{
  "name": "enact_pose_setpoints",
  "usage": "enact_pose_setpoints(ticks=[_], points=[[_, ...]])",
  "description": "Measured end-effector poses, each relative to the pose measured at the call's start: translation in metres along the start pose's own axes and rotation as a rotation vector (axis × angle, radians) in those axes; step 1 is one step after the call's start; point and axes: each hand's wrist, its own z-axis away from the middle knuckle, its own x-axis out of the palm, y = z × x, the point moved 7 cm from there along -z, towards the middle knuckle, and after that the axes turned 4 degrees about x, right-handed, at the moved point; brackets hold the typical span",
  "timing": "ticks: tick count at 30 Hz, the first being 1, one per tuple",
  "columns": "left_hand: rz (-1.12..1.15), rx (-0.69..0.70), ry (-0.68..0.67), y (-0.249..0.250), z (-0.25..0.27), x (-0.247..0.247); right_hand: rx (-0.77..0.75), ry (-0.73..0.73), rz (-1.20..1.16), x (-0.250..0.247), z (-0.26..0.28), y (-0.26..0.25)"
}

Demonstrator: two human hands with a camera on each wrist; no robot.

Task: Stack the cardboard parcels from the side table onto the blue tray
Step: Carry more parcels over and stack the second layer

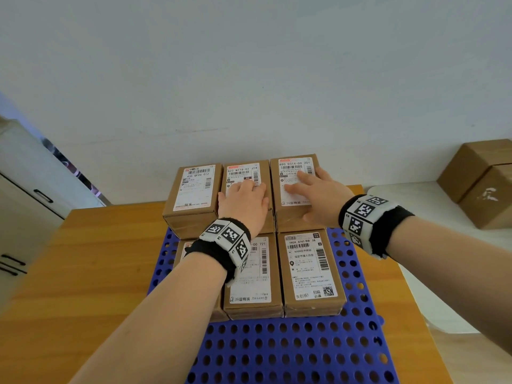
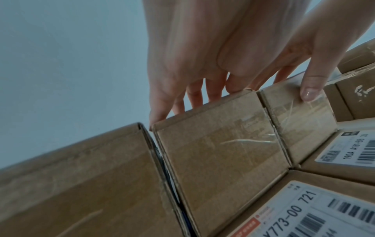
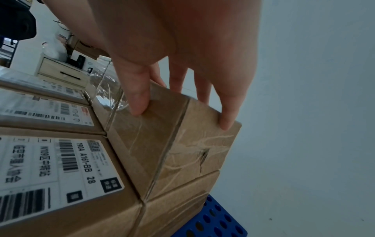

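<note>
Several brown cardboard parcels with white labels sit on the blue perforated tray (image 1: pixel 291 350). The back row stands higher than the front row. My left hand (image 1: pixel 243 200) lies flat on the top middle parcel (image 1: pixel 243 169), fingers straight; the wrist view has that left hand (image 2: pixel 182 48) reaching over the parcel's near face (image 2: pixel 219 144). My right hand (image 1: pixel 315 195) rests on the top right parcel (image 1: pixel 293 164), thumb down its near face. From the wrist, the right hand (image 3: pixel 182 40) spreads over this parcel (image 3: pixel 162 136), its little finger on the right side.
The tray lies on a wooden table (image 1: pixel 97 259). A third top parcel (image 1: pixel 194 189) stands left of my hands. Lower front parcels (image 1: pixel 310 270) sit under my wrists. To the right, a white side table (image 1: pixel 415 200) carries more brown boxes (image 1: pixel 482 184). A cabinet (image 1: pixel 22 189) stands left.
</note>
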Motion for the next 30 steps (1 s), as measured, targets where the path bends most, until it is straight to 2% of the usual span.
enact_pose_setpoints(ticks=[11,16,23,30], points=[[-0.039,-0.011,-0.031,0.002,-0.004,-0.007,0.041,0.073,0.032,-0.012,0.015,-0.013],[-0.039,0.004,-0.085,0.007,-0.012,-0.021,0.107,0.05,-0.073,-0.019,0.022,-0.016],[0.022,0.223,0.003,0.061,-0.023,-0.038,0.238,0.143,-0.165,-0.031,0.056,0.01],[0.046,0.4,0.0,0.148,-0.008,-0.045,0.465,0.162,-0.205,-0.028,0.12,0.092]])
